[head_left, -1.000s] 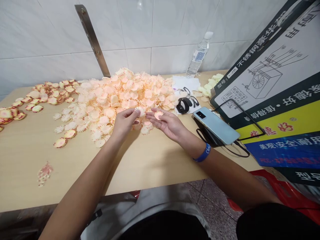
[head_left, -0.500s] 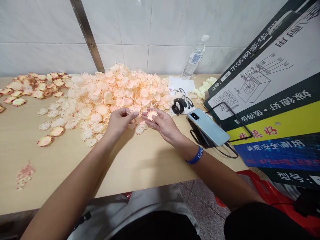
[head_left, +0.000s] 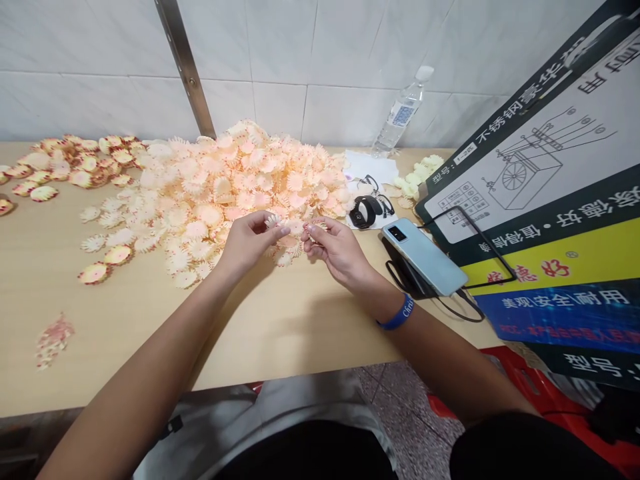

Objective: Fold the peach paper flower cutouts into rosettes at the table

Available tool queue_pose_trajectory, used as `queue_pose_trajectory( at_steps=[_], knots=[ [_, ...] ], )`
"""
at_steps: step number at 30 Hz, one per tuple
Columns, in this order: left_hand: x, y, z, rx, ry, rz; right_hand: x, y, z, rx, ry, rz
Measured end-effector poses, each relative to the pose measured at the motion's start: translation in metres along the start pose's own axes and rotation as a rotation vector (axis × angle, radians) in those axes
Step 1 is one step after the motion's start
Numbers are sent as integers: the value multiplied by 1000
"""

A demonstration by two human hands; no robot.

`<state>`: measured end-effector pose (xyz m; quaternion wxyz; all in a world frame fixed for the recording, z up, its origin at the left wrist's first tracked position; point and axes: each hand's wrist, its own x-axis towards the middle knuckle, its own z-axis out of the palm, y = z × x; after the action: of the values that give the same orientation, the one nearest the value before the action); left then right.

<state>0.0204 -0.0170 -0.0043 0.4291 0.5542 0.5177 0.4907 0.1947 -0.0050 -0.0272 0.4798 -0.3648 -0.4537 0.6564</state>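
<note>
A large pile of pale pink, frilled artificial flower petal discs lies on the table before me. At the near edge of this pile, my left hand pinches a pale petal disc between thumb and fingers. My right hand, just apart from it, is closed on another petal disc, most of which its fingers cover. A blue wristband circles my right wrist.
Yellow discs with red edges lie at the back left, pink scraps nearer me. To the right are a phone, a black watch, glasses, a tilted water bottle and a large printed box.
My right fingers have closed round the disc that lay in view on them, and it is now mostly covered. My left hand still pinches its disc. The view has shifted slightly.
</note>
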Motion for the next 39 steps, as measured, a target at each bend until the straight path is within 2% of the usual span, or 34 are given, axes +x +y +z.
queue_pose_trajectory(
  at_steps=[4,9,11,15,19,24,27,34,37,39],
  knots=[
    [0,0,0,-25,-25,12,-2,-1,1,13,-9,4],
    [-2,-3,3,89,-49,121,-7,-6,4,43,-110,105],
    [-2,-6,3,198,-37,233,-8,-7,4,68,-126,133],
    [-4,-12,2,439,-25,554,-7,-6,5,35,-115,125],
    [-5,-13,-1,614,48,825,-7,-5,4,16,-138,119],
    [-6,-13,-3,813,65,1038,-10,-7,6,3,-155,100],
    [-7,-13,-4,858,90,1075,-10,-8,7,-13,-114,52],
    [-7,-13,-5,736,99,1035,-8,-10,6,48,-52,8],
    [-9,-11,-4,703,61,987,-8,-10,5,55,-60,-1],
    [-11,-9,-4,604,39,920,-7,-9,4,52,-56,-1]
  ],
)
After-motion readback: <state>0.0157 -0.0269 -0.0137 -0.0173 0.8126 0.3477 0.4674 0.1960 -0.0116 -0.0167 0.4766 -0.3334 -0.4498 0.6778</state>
